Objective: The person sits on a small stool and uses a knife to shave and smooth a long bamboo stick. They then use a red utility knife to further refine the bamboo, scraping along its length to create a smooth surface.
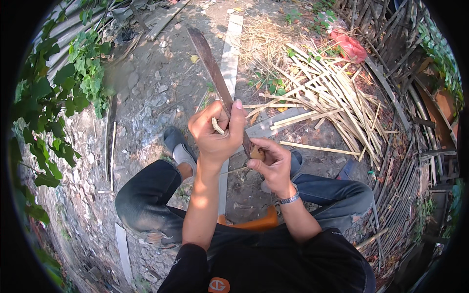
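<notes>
My left hand [215, 134] is closed around a long, rusty machete [212, 63], its thumb lying along the blade. The wide end points up and away from me. A short, pale piece of split wood or bamboo [217, 125] pokes out between the same hand's fingers. Close by on the right, my right hand [272, 163], with a metal watch band at the wrist, has thumb and forefinger pinched at the machete's lower end. Something brownish shows behind those fingers, but I cannot make out what it is.
A heap of pale split sticks [337, 107] lies ahead on the right, near a red plastic bag [349, 46]. A long flat board [231, 53] runs between my feet. An orange stool [256, 222] is under me. Leafy vines [58, 112] hang at the left.
</notes>
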`<action>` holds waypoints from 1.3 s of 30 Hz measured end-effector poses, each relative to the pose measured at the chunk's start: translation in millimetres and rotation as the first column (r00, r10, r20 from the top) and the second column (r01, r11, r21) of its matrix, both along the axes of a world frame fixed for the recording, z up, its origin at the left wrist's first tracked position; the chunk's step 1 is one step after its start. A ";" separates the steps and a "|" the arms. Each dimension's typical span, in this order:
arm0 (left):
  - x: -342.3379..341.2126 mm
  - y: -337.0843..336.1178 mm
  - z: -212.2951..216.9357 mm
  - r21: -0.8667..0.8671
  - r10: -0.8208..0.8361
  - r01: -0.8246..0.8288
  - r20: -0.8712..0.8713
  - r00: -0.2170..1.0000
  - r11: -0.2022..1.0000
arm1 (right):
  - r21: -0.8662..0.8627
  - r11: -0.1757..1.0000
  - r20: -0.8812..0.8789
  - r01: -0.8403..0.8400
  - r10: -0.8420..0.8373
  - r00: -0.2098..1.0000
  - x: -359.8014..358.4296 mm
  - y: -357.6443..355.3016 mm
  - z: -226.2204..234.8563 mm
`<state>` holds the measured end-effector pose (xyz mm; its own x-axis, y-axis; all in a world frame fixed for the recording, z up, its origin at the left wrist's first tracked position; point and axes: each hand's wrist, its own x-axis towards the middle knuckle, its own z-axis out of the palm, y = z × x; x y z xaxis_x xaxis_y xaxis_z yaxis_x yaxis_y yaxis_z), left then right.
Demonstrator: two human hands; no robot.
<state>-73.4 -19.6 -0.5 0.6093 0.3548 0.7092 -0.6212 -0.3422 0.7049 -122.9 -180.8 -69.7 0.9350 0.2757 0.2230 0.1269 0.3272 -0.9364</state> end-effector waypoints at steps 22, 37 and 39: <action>-5.0 0.4 -5.0 -0.065 0.009 -0.011 -0.037 0.999 0.998 | 0.078 0.997 0.015 -0.018 0.017 1.000 11.0 -3.7 14.7; -6.2 0.7 1.6 -0.238 -0.029 0.009 -0.079 0.996 0.971 | -0.274 0.951 0.300 0.145 -0.059 0.952 10.0 0.0 17.1; -8.9 -1.5 6.5 -0.229 -0.010 -0.014 -0.102 0.995 0.973 | -0.288 0.945 0.307 0.156 -0.063 0.950 9.2 0.6 18.5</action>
<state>-82.3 -21.1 6.0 0.6730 0.5018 0.5434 -0.5420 -0.1654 0.8240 -113.7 -180.3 -51.2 0.8702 0.2728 0.4102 0.4263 0.0003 -0.9046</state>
